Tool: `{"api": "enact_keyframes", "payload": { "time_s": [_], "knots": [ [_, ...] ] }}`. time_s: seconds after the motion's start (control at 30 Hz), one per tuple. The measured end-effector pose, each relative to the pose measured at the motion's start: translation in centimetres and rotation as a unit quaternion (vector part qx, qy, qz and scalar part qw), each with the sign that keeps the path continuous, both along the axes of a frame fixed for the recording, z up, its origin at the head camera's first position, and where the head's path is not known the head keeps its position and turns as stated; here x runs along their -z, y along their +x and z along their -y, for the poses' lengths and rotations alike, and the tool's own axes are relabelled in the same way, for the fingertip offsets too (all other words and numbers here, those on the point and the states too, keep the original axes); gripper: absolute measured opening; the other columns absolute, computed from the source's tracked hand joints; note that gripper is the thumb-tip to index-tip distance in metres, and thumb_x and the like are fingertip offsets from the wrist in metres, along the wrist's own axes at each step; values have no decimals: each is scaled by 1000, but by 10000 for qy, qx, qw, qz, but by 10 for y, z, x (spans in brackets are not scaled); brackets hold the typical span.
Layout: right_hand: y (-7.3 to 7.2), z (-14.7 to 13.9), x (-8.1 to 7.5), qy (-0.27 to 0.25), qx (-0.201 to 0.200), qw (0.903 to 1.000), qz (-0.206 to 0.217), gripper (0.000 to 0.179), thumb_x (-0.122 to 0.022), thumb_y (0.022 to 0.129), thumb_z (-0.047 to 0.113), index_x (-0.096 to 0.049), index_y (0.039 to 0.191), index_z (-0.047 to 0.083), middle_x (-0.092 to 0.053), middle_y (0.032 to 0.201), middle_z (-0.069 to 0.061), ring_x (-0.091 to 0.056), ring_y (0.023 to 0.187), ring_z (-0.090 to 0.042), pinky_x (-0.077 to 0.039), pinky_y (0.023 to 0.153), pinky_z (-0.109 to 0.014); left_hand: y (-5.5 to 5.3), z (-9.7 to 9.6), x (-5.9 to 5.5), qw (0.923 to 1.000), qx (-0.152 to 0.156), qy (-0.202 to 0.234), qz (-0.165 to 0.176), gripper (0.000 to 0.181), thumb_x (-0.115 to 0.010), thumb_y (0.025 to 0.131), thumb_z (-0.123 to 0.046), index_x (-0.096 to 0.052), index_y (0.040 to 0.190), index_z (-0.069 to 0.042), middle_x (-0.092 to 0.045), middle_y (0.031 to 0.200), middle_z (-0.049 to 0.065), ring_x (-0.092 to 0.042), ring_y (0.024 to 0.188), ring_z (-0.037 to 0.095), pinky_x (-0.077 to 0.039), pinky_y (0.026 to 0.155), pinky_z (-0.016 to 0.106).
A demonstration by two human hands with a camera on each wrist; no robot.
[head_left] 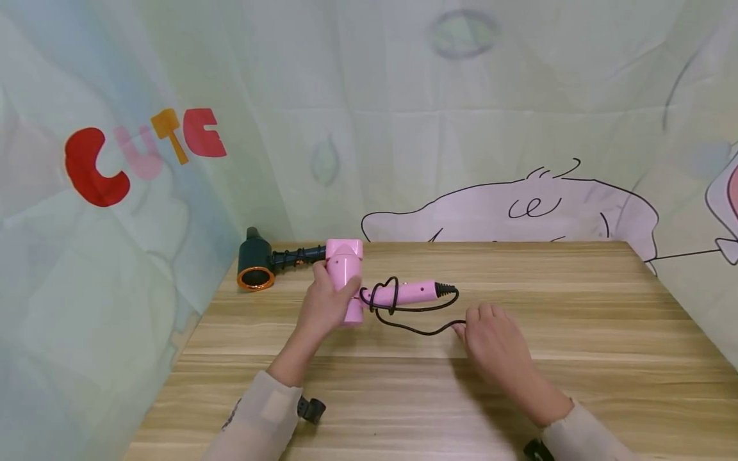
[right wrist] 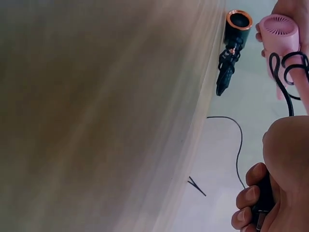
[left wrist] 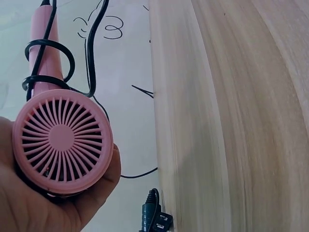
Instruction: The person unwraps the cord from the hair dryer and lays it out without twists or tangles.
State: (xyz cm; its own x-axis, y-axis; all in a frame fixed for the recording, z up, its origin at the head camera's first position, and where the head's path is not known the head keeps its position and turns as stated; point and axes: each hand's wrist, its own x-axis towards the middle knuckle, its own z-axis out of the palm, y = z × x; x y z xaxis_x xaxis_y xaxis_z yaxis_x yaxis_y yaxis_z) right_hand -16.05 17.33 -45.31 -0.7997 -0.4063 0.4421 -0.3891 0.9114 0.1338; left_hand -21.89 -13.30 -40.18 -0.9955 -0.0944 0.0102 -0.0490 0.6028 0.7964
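My left hand (head_left: pixel 325 306) grips the barrel of a pink hair dryer (head_left: pixel 344 264), its thumb across the body. In the left wrist view the round slotted grille (left wrist: pixel 62 137) faces the camera. The pink handle (head_left: pixel 412 292) points right, with the black cord (head_left: pixel 423 333) looped loosely around it. From the handle a length of cord runs to my right hand (head_left: pixel 497 339). There, in the right wrist view, curled fingers hold the black plug (right wrist: pixel 265 195), a metal prong showing below it.
A dark green hair dryer (head_left: pixel 254 255) with an orange rim stands at the table's back left corner, cord wrapped around its handle. The wooden table (head_left: pixel 576 288) reaches back to a printed cloth backdrop (head_left: pixel 346 83). Another cloth wall (head_left: pixel 115 288) rises along the left.
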Motion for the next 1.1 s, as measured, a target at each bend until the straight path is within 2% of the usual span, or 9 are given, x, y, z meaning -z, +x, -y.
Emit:
{"api": "enact_keyframes", "payload": {
  "time_s": [0.2, 0.63, 1.1],
  "knots": [
    [-9, -5, -3, -21, 64, 9999, 103, 42, -64, 99, 29, -43, 73, 3, -35, 65, -6, -37, 60, -24, -37, 56, -36, 1, 1, -2, 10000, 41, 48, -5, 81, -60, 96, -50, -21, 153, -7, -59, 115, 21, -65, 93, 34, -56, 69, 40],
    [-30, -12, -13, 128, 104, 9998, -121, 46, -64, 99, 27, -41, 67, 4, -31, 60, -5, -34, 54, -24, -34, 54, -35, 3, 5, -3, 9995, 323, 60, -7, 81, -61, 96, -49, -22, 154, -8, -59, 119, 21, -66, 95, 32, -58, 70, 39],
    [-37, -8, -28, -353, 423, 9983, 165, 47, -62, 101, 27, -39, 66, 6, -35, 60, -6, -38, 54, -26, -34, 50, -36, 6, 3, -3, 9992, 348, -167, -32, 81, -62, 95, -47, -22, 153, -8, -59, 117, 20, -65, 94, 31, -57, 70, 39]
  ]
}}
